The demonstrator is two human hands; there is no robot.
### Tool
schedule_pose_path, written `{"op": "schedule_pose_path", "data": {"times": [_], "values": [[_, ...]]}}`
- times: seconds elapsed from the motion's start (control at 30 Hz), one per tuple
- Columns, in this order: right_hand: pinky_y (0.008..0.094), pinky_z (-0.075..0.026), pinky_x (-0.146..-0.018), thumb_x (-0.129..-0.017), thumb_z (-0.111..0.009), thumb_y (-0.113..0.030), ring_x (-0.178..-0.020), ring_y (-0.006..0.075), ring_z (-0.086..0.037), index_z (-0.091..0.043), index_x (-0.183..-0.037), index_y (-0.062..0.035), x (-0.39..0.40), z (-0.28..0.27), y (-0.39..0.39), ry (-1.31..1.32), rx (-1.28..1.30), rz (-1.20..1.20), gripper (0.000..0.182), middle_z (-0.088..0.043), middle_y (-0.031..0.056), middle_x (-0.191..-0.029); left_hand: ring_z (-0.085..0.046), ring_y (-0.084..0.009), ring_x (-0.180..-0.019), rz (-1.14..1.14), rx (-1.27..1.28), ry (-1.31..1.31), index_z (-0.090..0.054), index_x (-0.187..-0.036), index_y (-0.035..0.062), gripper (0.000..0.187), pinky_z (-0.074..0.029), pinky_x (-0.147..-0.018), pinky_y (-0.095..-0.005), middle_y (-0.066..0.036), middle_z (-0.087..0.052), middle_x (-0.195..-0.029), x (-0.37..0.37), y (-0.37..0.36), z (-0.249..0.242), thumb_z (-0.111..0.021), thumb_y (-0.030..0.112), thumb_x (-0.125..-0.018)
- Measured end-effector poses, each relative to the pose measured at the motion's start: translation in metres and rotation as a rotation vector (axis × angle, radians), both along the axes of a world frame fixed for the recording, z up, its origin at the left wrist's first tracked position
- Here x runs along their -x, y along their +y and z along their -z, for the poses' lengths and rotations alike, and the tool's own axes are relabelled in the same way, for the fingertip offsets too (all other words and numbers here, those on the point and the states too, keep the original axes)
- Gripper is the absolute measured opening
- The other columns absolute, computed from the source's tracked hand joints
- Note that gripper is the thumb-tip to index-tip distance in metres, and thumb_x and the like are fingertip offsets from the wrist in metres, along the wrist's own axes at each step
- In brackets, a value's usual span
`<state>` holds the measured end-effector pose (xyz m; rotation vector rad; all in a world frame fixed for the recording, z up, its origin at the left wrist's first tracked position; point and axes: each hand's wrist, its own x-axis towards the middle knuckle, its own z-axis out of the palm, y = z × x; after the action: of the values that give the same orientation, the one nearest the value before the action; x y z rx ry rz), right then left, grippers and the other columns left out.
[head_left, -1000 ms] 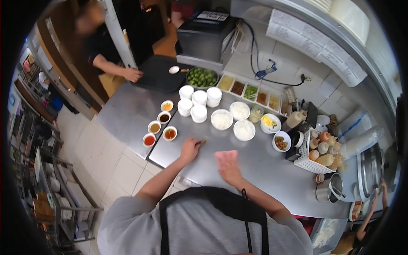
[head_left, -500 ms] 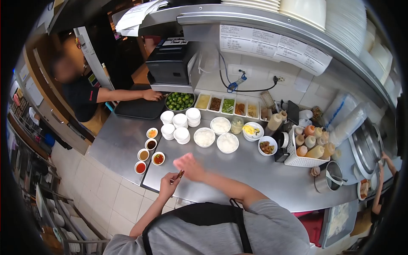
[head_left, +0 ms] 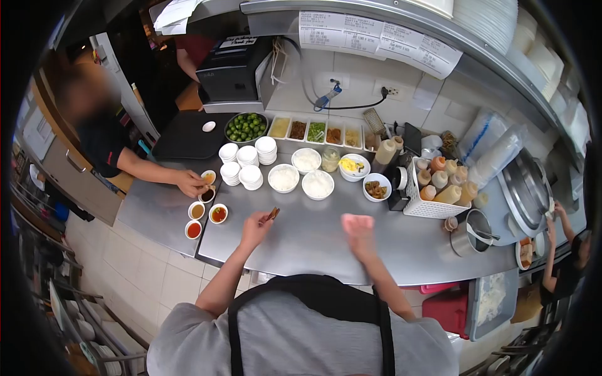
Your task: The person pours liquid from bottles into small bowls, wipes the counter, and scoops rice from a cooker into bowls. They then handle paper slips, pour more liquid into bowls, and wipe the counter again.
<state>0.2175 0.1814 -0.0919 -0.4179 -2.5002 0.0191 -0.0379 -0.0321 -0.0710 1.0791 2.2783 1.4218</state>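
Note:
My left hand (head_left: 256,229) is closed over the steel counter (head_left: 301,247), pinching a small, thin brown object (head_left: 274,214) whose kind I cannot make out. To its right, my right hand (head_left: 359,233) is above the counter, its fingers smeared by motion. Beyond my hands stand three bowls of rice, the front one (head_left: 318,184) lying between them. Left of my left hand are several small sauce cups, among them a red-brown one (head_left: 218,214) and a bright red one (head_left: 193,230). Stacks of white cups (head_left: 249,177) stand behind.
A co-worker's hand (head_left: 192,182) is at the sauce cups on the left. A black tray (head_left: 182,141) holds a small white cup (head_left: 209,126). Green limes (head_left: 245,127) fill a bowl at the back. A basket of squeeze bottles (head_left: 433,203) and a metal pot (head_left: 469,241) stand right.
My right hand has moved right, away from my left hand, which still pinches the brown object. The co-worker's hand has come from the tray to the sauce cups; a white cup now shows on the tray.

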Motion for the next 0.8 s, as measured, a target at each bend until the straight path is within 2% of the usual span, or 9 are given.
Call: {"op": "schedule_pose_path", "data": {"times": [0.1, 0.17, 0.3, 0.33, 0.4, 0.5, 0.57, 0.63, 0.8], "values": [[0.0445, -0.030, -0.094, -0.086, -0.041, -0.015, -0.109, 0.0329, -0.043, -0.043, -0.127, -0.0050, -0.099, 0.028, 0.041, -0.062, 0.011, 0.217, 0.043, -0.046, 0.0149, -0.123, -0.060, -0.0175, -0.068, 0.010, -0.002, 0.019, -0.064, -0.094, 0.0015, 0.021, -0.049, -0.063, -0.0280, -0.010, -0.063, -0.081, -0.002, 0.005, 0.011, -0.067, 0.006, -0.074], [0.0464, -0.026, -0.099, -0.087, -0.041, -0.016, -0.118, 0.0340, -0.038, -0.034, -0.135, -0.0065, -0.175, 0.070, 0.071, -0.101, -0.051, 0.421, 0.049, -0.038, 0.0152, -0.134, -0.060, -0.0179, -0.068, 0.016, -0.006, 0.031, -0.064, -0.094, 0.0016, 0.021, -0.049, -0.063, -0.0284, -0.010, -0.063, -0.082, -0.003, 0.007, 0.016, -0.067, 0.006, -0.073], [0.0494, -0.023, -0.101, -0.087, -0.047, -0.024, -0.123, 0.0321, -0.035, -0.030, -0.137, -0.0109, -0.310, 0.106, 0.107, -0.337, 0.004, 1.118, 0.055, -0.034, 0.0128, -0.139, -0.061, -0.0202, -0.067, 0.046, 0.033, -0.015, -0.065, -0.091, 0.0018, 0.020, -0.049, -0.063, -0.0301, -0.012, -0.063, -0.081, -0.008, 0.001, 0.031, -0.067, 0.008, -0.072], [0.0494, -0.023, -0.101, -0.087, -0.047, -0.024, -0.123, 0.0321, -0.035, -0.030, -0.137, -0.0109, -0.311, 0.106, 0.109, -0.344, 0.003, 1.109, 0.055, -0.034, 0.0128, -0.139, -0.061, -0.0221, -0.067, 0.067, 0.061, 0.006, -0.065, -0.090, 0.0019, 0.020, -0.049, -0.063, -0.0311, -0.013, -0.062, -0.081, -0.010, -0.001, 0.031, -0.067, 0.009, -0.072], [0.0532, -0.026, -0.099, -0.090, -0.042, -0.029, -0.123, 0.0362, -0.034, -0.033, -0.135, -0.0134, -0.309, 0.108, 0.116, -0.280, 0.228, 1.454, 0.049, -0.033, 0.0140, -0.138, -0.061, -0.0235, -0.069, 0.056, 0.145, 0.022, -0.065, -0.091, 0.0025, 0.020, -0.049, -0.065, -0.0319, -0.013, -0.062, -0.083, -0.011, -0.005, 0.030, -0.066, 0.011, -0.073], [0.0545, -0.028, -0.097, -0.090, -0.041, -0.032, -0.124, 0.0373, -0.033, -0.034, -0.135, -0.0146, -0.272, 0.103, 0.114, -0.277, 0.201, 1.670, 0.049, -0.033, 0.0161, -0.138, -0.060, -0.0281, -0.074, -0.008, 0.237, 0.079, -0.065, -0.087, 0.0022, 0.016, -0.048, -0.068, -0.0356, -0.014, -0.062, -0.087, -0.005, -0.004, 0.033, -0.063, 0.010, -0.073], [0.0551, -0.027, -0.097, -0.090, -0.039, -0.035, -0.125, 0.0382, -0.032, -0.034, -0.135, -0.0147, -0.256, 0.093, 0.110, -0.304, 0.232, 1.683, 0.049, -0.033, 0.0171, -0.137, -0.059, -0.0313, -0.078, -0.060, 0.247, 0.122, -0.064, -0.082, 0.0012, 0.013, -0.047, -0.070, -0.0385, -0.015, -0.062, -0.089, 0.008, 0.004, 0.033, -0.061, 0.009, -0.073], [0.0551, -0.025, -0.099, -0.090, -0.039, -0.034, -0.124, 0.0394, -0.032, -0.034, -0.134, -0.0145, -0.255, 0.095, 0.107, -0.235, 0.238, 1.635, 0.049, -0.034, 0.0173, -0.137, -0.057, -0.0312, -0.088, -0.079, 0.198, 0.444, -0.063, -0.079, 0.0021, 0.010, -0.046, -0.077, -0.0399, -0.014, -0.062, -0.089, 0.029, 0.015, 0.028, -0.060, 0.007, -0.071], [0.0545, -0.022, -0.101, -0.089, -0.042, -0.033, -0.124, 0.0404, -0.032, -0.034, -0.134, -0.0134, -0.258, 0.102, 0.111, -0.191, 0.227, 1.630, 0.050, -0.035, 0.0182, -0.135, -0.055, -0.0305, -0.087, -0.092, 0.162, 0.472, -0.062, -0.079, 0.0039, 0.010, -0.043, -0.078, -0.0391, -0.012, -0.061, -0.087, 0.088, 0.043, 0.054, -0.060, 0.006, -0.070]]}}
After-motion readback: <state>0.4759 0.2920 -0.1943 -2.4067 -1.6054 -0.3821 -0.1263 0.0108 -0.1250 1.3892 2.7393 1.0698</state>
